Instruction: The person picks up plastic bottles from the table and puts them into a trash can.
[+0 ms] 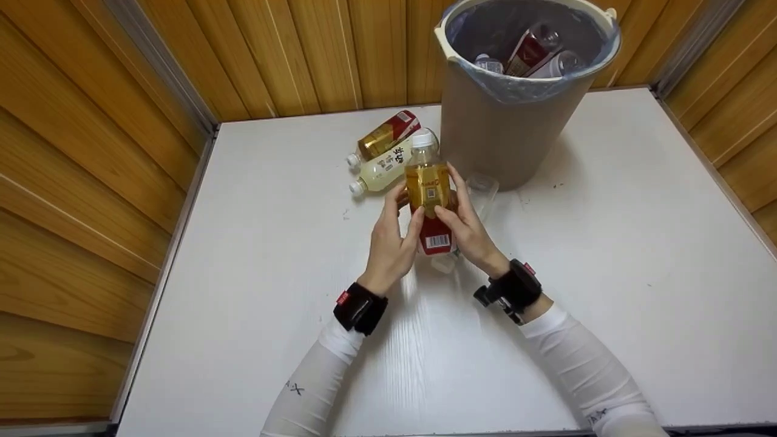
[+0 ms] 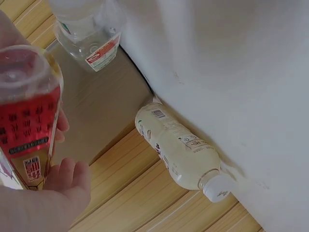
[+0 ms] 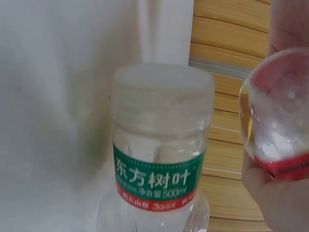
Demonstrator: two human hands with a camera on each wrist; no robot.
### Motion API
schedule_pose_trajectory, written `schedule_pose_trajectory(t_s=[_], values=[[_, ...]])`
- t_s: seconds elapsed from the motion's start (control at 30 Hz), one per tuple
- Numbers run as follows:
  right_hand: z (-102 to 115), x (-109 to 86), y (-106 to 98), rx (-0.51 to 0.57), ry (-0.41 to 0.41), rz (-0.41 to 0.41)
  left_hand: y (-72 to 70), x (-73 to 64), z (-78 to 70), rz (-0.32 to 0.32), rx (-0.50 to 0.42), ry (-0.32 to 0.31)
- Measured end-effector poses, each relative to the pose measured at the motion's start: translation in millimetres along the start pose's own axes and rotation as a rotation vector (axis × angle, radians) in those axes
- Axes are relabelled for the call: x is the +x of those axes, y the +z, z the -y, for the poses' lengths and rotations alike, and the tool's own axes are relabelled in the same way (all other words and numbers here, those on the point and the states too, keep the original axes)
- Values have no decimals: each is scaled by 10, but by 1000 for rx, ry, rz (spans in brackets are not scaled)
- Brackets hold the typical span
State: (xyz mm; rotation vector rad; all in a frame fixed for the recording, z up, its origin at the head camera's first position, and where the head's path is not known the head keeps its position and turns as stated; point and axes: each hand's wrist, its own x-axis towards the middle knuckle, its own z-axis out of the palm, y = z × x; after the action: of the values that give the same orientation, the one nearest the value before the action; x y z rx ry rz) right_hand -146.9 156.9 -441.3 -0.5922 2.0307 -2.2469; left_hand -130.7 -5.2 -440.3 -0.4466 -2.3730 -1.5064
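Note:
Both hands grip a capped bottle [image 1: 430, 188] with a gold and red label, held up over the table with its white cap on top. My left hand [image 1: 391, 243] wraps its left side and my right hand [image 1: 476, 237] its right side, both thumbs on the label. In the left wrist view, the red lower part of the bottle [image 2: 29, 111] shows beside the left fingers. Beneath the hands lies a clear bottle [image 1: 484, 189], partly hidden; its green label [image 3: 159, 179] and cap show large in the right wrist view.
A tall bin [image 1: 501, 133] with a blue liner [image 1: 516, 91] stands at the back, several bottles inside it. Left of it lie a red and gold bottle [image 1: 385, 136] and a pale yellow bottle [image 1: 379, 173]. Wooden panel walls [image 1: 315, 54] border the white table [image 1: 261, 243].

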Motion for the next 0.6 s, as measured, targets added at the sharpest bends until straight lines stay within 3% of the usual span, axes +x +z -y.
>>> schedule_pose_trajectory(t_s=[0.2, 0.37, 0.6], values=[[-9, -4, -41, -59, 3, -1, -53, -15, -1, 47, 131, -2], [-19, -19, -65, -130, -2, 5, -140, -3, 17, 121, 218, -12], [-40, -40, -112, -198, 14, 25, -252, 19, 56, 171, 334, 59]])
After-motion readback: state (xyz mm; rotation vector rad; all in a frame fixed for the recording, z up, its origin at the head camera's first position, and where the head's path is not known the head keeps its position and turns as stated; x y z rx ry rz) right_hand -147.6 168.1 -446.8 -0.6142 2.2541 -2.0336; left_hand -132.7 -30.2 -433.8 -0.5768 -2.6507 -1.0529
